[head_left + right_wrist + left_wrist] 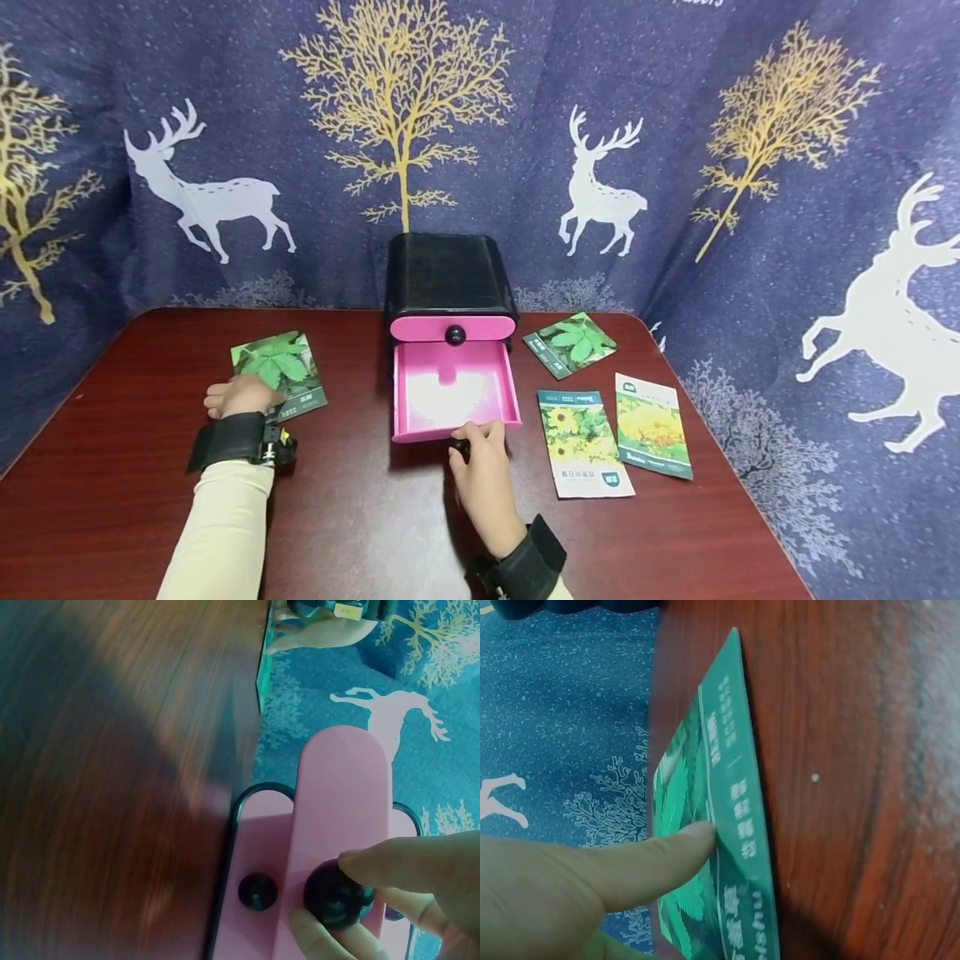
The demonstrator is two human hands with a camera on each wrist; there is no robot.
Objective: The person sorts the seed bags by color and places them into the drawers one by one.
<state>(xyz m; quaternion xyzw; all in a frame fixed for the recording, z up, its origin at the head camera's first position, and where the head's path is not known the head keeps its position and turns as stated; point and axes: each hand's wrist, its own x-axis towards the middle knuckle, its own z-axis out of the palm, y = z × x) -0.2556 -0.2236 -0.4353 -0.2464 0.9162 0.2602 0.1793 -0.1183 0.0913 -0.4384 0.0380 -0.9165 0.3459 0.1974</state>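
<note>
A small black drawer unit with pink fronts stands at the table's back. Its middle drawer is pulled out, and nothing lies inside. My right hand pinches that drawer's round black knob between thumb and fingers. On the left, my left hand holds a seed packet with green leaves printed on it. The left thumb lies across the packet's printed face; most of the other fingers are hidden in the left wrist view.
To the right of the unit lie a second leaf-printed packet, a yellow-flower packet and an orange-flower packet. The dark red wooden table ends at a blue curtain printed with deer and trees.
</note>
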